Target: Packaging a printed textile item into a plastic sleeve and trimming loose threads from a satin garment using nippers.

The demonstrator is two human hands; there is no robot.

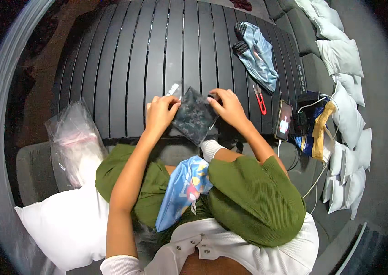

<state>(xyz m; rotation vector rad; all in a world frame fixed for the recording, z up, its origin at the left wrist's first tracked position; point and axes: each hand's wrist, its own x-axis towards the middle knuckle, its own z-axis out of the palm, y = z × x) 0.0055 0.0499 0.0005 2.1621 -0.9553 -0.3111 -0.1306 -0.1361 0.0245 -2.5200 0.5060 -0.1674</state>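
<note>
Between my two hands is a dark patterned cloth packet (pixel 194 117), apparently in a clear plastic sleeve, tilted like a diamond over the near edge of the table. My left hand (pixel 161 113) is closed, thumb and fingers pinching the packet's left side. At the upper right side of it, my right hand (pixel 228 108) is closed too, its thumb and forefinger on the edge. A clear plastic flap with a white label (pixel 173 89) shows just beyond my left fingers. On my lap lies a blue printed drawstring pouch (pixel 184 190).
The black slatted table (pixel 125 68) carries light blue cloth (pixel 258 52), red-handled snips (pixel 260 99) and a phone (pixel 284 120) on the right. Clear plastic bags (pixel 75 142) and a white pillow (pixel 65 227) lie left. Cables, a blue-yellow package (pixel 320 130) and several white cushions (pixel 347 107) are right.
</note>
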